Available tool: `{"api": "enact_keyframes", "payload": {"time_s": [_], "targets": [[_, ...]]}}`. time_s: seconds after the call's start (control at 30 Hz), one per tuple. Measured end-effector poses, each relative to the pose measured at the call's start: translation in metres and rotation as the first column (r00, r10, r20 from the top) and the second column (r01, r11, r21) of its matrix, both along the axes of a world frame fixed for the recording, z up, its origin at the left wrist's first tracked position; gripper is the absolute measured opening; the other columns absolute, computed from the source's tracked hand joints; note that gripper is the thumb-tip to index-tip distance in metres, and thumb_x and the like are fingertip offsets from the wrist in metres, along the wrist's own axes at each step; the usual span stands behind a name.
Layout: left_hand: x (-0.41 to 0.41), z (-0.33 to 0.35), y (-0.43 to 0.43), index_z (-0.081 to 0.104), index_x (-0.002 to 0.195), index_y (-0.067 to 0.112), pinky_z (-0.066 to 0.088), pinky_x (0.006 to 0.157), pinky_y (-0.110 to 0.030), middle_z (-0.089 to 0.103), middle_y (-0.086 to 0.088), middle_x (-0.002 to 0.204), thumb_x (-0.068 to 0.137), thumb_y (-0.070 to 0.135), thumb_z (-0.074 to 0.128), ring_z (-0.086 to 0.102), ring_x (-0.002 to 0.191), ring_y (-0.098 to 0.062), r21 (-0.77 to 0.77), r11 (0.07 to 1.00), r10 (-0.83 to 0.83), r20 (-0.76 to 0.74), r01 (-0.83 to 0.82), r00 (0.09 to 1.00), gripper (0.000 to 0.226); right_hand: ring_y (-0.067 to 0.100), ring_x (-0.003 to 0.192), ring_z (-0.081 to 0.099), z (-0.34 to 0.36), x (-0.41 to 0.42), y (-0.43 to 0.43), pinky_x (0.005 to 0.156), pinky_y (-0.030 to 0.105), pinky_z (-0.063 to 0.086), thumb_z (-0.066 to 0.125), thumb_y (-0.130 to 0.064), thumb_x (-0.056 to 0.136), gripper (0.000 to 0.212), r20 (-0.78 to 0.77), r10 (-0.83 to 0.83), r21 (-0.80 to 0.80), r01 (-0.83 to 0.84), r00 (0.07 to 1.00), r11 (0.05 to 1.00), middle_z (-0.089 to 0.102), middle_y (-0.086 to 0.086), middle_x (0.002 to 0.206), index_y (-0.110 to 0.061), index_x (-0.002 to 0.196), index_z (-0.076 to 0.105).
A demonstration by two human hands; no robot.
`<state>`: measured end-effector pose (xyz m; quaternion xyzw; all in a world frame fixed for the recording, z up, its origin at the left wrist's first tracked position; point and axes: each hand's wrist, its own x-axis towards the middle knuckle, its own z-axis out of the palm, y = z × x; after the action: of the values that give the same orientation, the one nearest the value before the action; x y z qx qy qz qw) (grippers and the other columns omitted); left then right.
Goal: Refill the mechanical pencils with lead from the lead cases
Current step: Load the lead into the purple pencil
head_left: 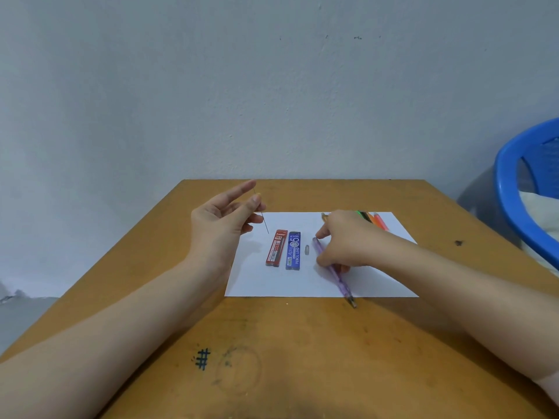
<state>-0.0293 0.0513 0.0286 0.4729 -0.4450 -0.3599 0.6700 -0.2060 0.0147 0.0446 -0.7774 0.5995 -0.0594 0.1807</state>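
Observation:
My left hand (225, 217) is raised above the table's left side and pinches a thin dark lead stick (265, 222) between thumb and finger. A red lead case (276, 247) and a blue lead case (293, 251) lie side by side on a white sheet of paper (302, 282). Beside them lies a small clear cap (307, 249). My right hand (348, 238) grips a purple mechanical pencil (338, 275) that lies slanted on the paper, its tip past the sheet's near edge.
Other pencils, green and orange (376, 220), lie at the paper's far right corner, partly hidden by my right hand. The wooden table (287, 343) stands against a pale wall. A blue plastic chair (526, 192) stands at the right.

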Motion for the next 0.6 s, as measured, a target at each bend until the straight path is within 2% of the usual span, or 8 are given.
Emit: {"api": "enact_keyframes", "payload": {"time_s": [0.07,0.17,0.3,0.4,0.5,0.6], "targets": [[0.000,0.000,0.000,0.067,0.101,0.032,0.057,0.074,-0.024,0.074,0.003,0.080,0.084,0.017,0.067,0.069,0.073,-0.010,0.000,1.000,0.003,0.005,-0.003,1.000,0.023,0.021,0.055,0.053,0.001,-0.001,-0.001,0.056,0.025,0.042,0.065,-0.011,0.076,0.043,0.075,-0.018,0.008,0.018,0.997,1.000,0.068,0.024,0.094,0.004,0.117,0.062],[0.000,0.001,0.000,0.067,0.103,0.030,0.057,0.074,-0.025,0.075,0.002,0.081,0.084,0.016,0.067,0.071,0.073,-0.012,-0.009,1.000,0.001,-0.001,-0.001,1.000,0.024,0.013,0.046,0.052,0.007,-0.001,-0.002,0.042,0.014,0.038,0.068,-0.014,0.078,0.037,0.191,-0.028,-0.023,0.033,0.981,0.999,0.066,0.009,0.071,-0.011,0.115,0.067],[-0.001,0.003,0.001,0.066,0.103,0.028,0.057,0.074,-0.026,0.075,0.002,0.080,0.083,0.015,0.067,0.072,0.075,-0.014,-0.016,1.000,0.009,-0.030,-0.009,1.000,0.024,0.012,0.055,0.050,0.012,-0.001,0.003,0.048,0.018,0.036,0.068,-0.016,0.077,0.033,0.299,0.030,-0.136,0.011,0.954,0.991,0.068,0.005,0.079,-0.021,0.110,0.069],[-0.002,0.004,0.001,0.066,0.103,0.026,0.057,0.071,-0.024,0.075,0.002,0.079,0.083,0.015,0.067,0.072,0.074,-0.014,-0.021,1.000,0.017,-0.048,-0.018,0.999,0.023,0.001,0.058,0.049,0.011,0.001,0.007,0.042,0.010,0.033,0.068,-0.017,0.079,0.033,0.319,0.083,-0.206,-0.016,0.944,0.978,0.063,-0.008,0.080,-0.025,0.111,0.067],[-0.002,0.006,0.002,0.065,0.103,0.025,0.057,0.067,-0.020,0.075,0.003,0.079,0.083,0.015,0.067,0.072,0.073,-0.012,-0.033,0.999,0.031,-0.059,-0.033,0.998,0.022,0.000,0.062,0.049,0.007,0.002,0.008,0.054,0.019,0.038,0.068,-0.016,0.081,0.036,0.372,0.138,-0.287,-0.028,0.918,0.958,0.062,-0.014,0.082,-0.027,0.115,0.066],[-0.002,0.008,0.003,0.064,0.105,0.021,0.054,0.059,-0.017,0.075,0.004,0.079,0.084,0.014,0.067,0.071,0.073,-0.011,-0.066,0.996,0.055,-0.084,-0.060,0.995,0.022,0.002,0.059,0.047,0.001,0.003,0.007,0.056,0.021,0.039,0.066,-0.015,0.083,0.036,0.398,0.186,-0.365,-0.031,0.898,0.931,0.059,-0.020,0.076,-0.031,0.115,0.066]]}}
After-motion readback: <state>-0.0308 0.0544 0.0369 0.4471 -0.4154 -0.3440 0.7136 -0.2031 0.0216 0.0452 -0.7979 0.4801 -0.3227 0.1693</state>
